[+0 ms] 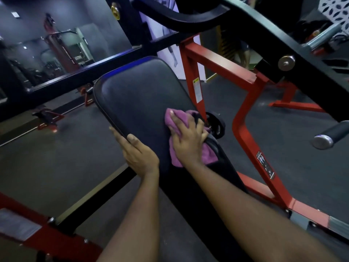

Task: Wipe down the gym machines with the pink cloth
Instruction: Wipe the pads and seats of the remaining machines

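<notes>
Looks down at a black backrest pad (pixel 136 91) on a red-framed gym machine (pixel 217 63). Presses the pink cloth (pixel 174 118) flat on the pad under the right hand (pixel 187 137), fingers spread and mostly straight, the outermost reaching the pad's right edge. Leaves bunched cloth showing ahead of the fingertips and beside the wrist. Steadies the pad with the left hand (pixel 137 152), just left of the right hand, with fingers straight along the pad's left edge, thumb lying on top, nothing enclosed.

Seems part-way through this one pad. Shows no visible difference between wiped and unwiped vinyl, so cannot say how much is clean. Likely leaves the upper half of the pad beyond the fingertips, the red frame, the black arm (pixel 283 40) overhead, and the handle grip (pixel 332 135) well to the right of the right hand. Also leaves other machines, dimly reflected in a mirror (pixel 62 44) far to the left.

Carries a narrow white warning sticker (pixel 196 89) with a yellow header on the red upright just beyond the right fingertips, its print too small to read. Carries a black pictogram sticker (pixel 265 165) on the frame right of the right forearm, with no legible words. Offers no readable brand name anywhere.
</notes>
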`<state>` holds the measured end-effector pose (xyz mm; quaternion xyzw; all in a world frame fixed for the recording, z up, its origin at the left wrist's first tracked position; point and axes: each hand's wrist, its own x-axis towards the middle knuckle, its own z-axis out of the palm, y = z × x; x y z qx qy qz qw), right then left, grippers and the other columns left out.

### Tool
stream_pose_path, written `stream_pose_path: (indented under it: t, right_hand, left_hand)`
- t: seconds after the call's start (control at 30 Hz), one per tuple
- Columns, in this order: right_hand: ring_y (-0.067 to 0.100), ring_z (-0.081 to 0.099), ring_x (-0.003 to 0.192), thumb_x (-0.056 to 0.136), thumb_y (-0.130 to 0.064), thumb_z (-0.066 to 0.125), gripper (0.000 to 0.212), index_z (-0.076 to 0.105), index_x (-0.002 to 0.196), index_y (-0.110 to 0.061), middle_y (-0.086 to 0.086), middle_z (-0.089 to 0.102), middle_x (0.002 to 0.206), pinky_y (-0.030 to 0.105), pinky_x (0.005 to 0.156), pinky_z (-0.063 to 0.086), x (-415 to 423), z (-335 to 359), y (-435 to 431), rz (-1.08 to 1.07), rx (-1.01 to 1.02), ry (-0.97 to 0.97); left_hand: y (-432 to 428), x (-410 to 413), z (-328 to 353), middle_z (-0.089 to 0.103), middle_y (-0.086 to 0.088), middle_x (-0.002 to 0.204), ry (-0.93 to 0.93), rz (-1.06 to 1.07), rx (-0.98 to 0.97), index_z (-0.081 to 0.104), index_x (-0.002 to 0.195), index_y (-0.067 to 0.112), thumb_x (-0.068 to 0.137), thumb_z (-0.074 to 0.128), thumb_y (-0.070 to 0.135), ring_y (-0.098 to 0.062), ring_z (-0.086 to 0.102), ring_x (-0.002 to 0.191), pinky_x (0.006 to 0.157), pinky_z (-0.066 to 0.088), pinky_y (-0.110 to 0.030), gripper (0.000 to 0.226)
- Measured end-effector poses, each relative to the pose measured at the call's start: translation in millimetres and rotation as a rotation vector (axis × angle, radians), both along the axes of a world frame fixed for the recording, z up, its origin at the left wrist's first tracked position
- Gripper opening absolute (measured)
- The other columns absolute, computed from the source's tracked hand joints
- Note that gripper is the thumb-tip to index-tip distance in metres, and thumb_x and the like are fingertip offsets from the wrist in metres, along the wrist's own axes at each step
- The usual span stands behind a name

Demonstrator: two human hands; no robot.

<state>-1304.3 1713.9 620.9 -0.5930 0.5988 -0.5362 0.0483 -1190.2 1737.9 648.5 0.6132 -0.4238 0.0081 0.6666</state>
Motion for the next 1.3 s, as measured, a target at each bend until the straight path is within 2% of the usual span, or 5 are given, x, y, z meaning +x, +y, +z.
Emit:
stream_pose_path:
  t: [0.23,0.63,0.9,1.13,1.3]
  right_hand:
    - [0.040,0.030,0.140,0.096,-0.062,0.024,0.055,0.039,0.149,-0.055,0.004,0.037,0.156,0.068,0.111,0.024,-37,-72,30,-0.156,0.280,-0.138]
    - [0.042,0.029,0.143,0.104,-0.060,0.035,0.047,0.035,0.150,-0.056,0.001,0.036,0.158,0.073,0.110,0.021,2,109,-72,0.039,-0.035,0.055]
    - [0.037,0.038,0.131,0.102,-0.048,0.046,0.050,0.036,0.150,-0.056,0.001,0.042,0.153,0.060,0.102,0.031,-39,-10,-20,-0.114,0.135,0.023]
    - [0.038,0.032,0.138,0.105,-0.039,0.044,0.051,0.034,0.153,-0.052,0.004,0.034,0.160,0.057,0.107,0.029,-80,-153,48,-0.252,0.443,-0.093]
    - [0.037,0.027,0.144,0.107,-0.049,0.035,0.042,0.038,0.148,-0.058,0.006,0.034,0.162,0.062,0.114,0.023,-91,-198,78,-0.313,0.585,-0.350]
  left_hand:
    - [3,-1,-2,0.045,-0.011,0.156,0.025,-0.011,0.027,0.009,0.161,0.039,0.105,0.016,0.055,-0.032,0.054,0.129,0.104,0.045,-0.042,0.059]
    - [1,-3,1,0.045,-0.014,0.156,-0.005,-0.005,-0.019,0.019,0.162,0.026,0.109,0.025,0.041,-0.034,0.054,0.130,0.102,0.043,-0.037,0.055]
    - [0,4,-3,0.054,-0.011,0.148,-0.030,-0.002,-0.002,0.011,0.160,0.039,0.103,0.018,0.059,-0.033,0.059,0.123,0.100,0.048,-0.048,0.060]
    - [15,-7,-27,0.049,-0.009,0.153,-0.052,0.000,-0.005,0.004,0.161,0.040,0.106,0.017,0.055,-0.028,0.061,0.116,0.082,0.037,-0.019,0.058]
    - [28,-16,-47,0.044,-0.009,0.157,-0.087,-0.028,-0.027,0.008,0.163,0.030,0.109,0.020,0.048,-0.027,0.062,0.115,0.090,0.045,-0.027,0.058]
